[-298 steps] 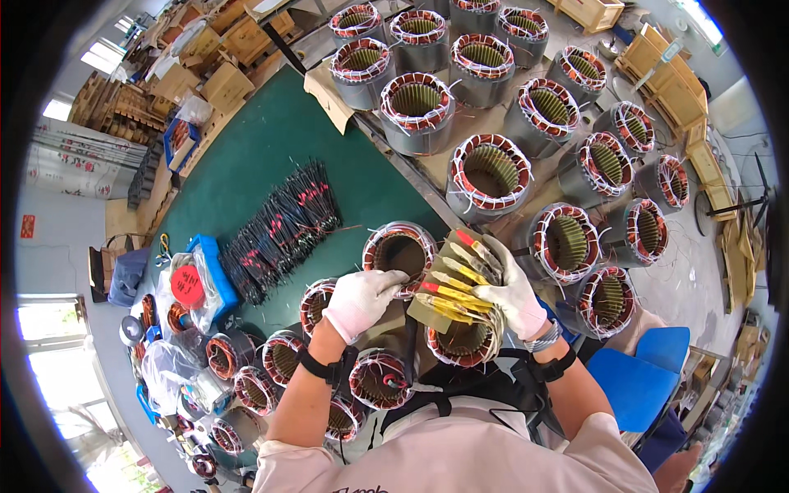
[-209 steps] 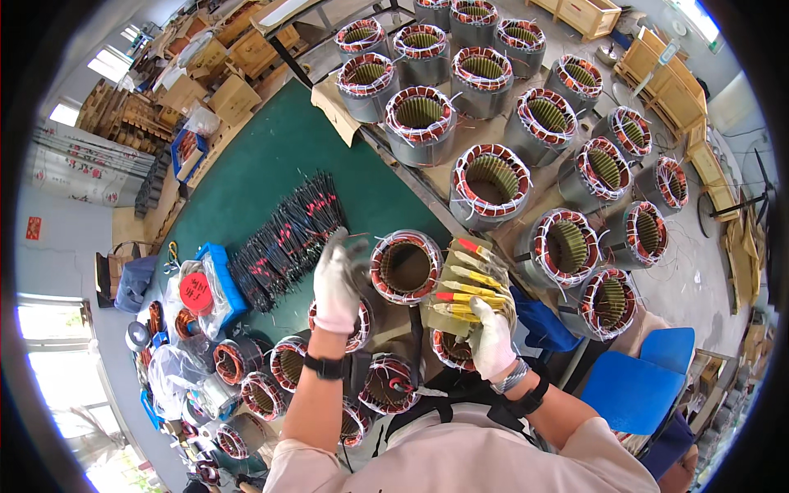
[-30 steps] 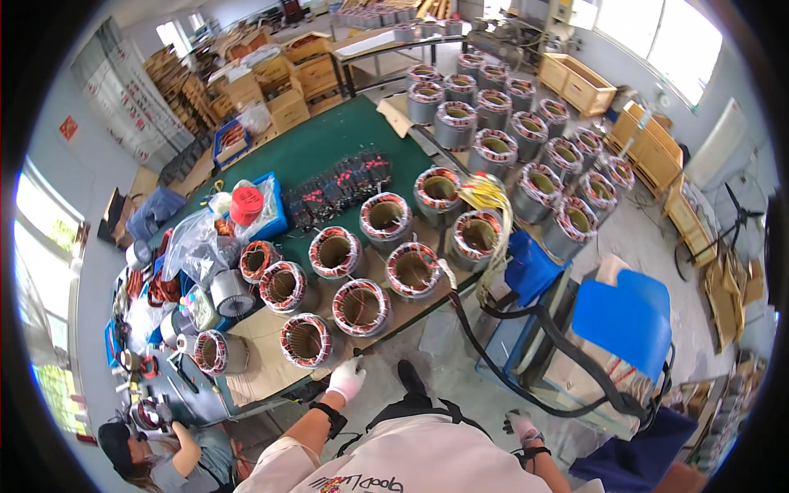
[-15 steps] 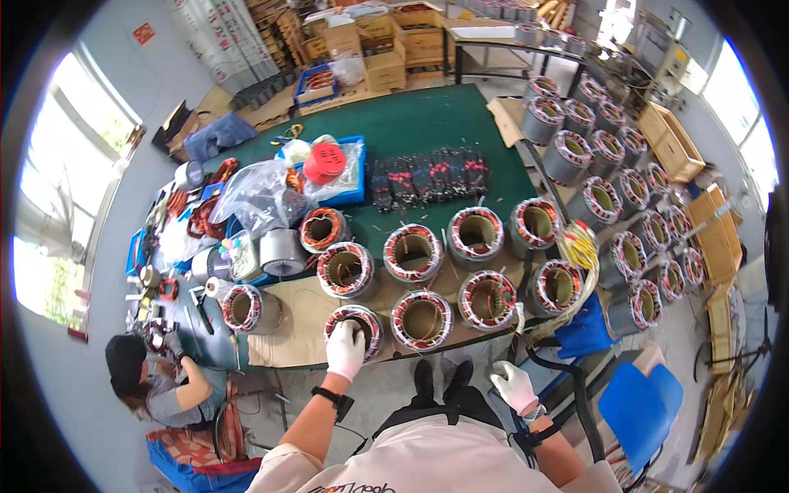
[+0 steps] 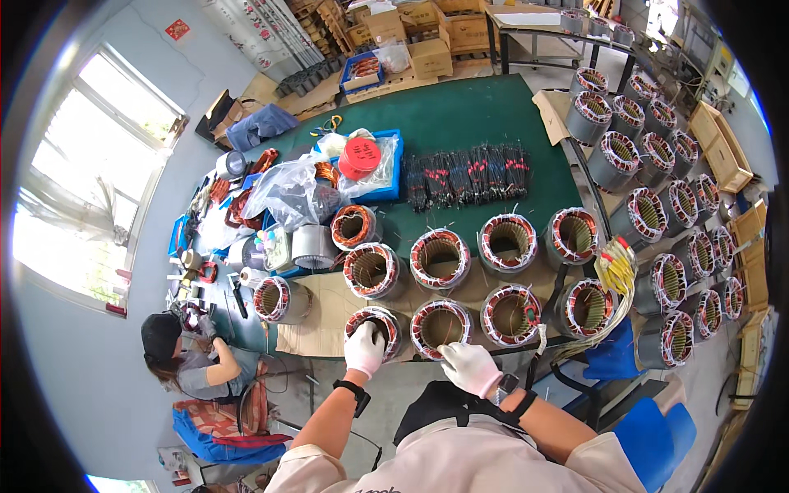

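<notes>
Indoors, stators (image 5: 440,329) line the green table (image 5: 485,107).

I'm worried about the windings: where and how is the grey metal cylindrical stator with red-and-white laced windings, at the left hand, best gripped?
Probably by the grey outer wall of that stator, below its laced windings, coming from the near left: it stands upright, the exposed windings ring its top, and a similar laced metal stator stands close on its right.
</notes>
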The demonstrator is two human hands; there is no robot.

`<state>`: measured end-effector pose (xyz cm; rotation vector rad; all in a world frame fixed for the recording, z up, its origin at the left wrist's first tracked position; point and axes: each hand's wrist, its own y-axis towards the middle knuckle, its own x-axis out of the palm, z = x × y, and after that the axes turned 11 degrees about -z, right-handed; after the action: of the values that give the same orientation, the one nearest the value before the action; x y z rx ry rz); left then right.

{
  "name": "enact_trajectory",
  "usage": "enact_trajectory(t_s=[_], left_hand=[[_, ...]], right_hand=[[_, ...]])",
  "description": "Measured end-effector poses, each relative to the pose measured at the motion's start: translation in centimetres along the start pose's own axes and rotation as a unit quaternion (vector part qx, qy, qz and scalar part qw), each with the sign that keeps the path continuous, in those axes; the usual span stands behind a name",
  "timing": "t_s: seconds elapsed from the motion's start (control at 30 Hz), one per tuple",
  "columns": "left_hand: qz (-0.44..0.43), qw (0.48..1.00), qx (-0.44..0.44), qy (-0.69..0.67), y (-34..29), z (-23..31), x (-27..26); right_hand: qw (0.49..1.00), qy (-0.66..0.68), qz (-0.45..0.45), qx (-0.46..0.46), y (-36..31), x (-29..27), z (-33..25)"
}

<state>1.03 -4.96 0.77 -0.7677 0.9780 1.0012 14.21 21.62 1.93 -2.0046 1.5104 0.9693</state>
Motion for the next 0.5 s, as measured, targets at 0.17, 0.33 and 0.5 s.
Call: enact_trajectory(t_s=[0.17,0.33,0.5], left_hand=[[-0.012,1.000,-0.015,0.013,0.0,-0.5,0.3],[-0.017,0.999,-0.031,0.016,-0.3,-0.8,-0.1],[-0.029,0.999,-0.028,0.029,-0.1,-0.5,-0.1]], right_hand=[[1.000,-0.020,-0.003,-0.024,1.6,-0.8,0.2],[0.999,0.008,-0.006,-0.046,2.0,-0.5,0.5],[0.998,0.005,0.029,-0.049,2.2,-1.2,-0.1]])
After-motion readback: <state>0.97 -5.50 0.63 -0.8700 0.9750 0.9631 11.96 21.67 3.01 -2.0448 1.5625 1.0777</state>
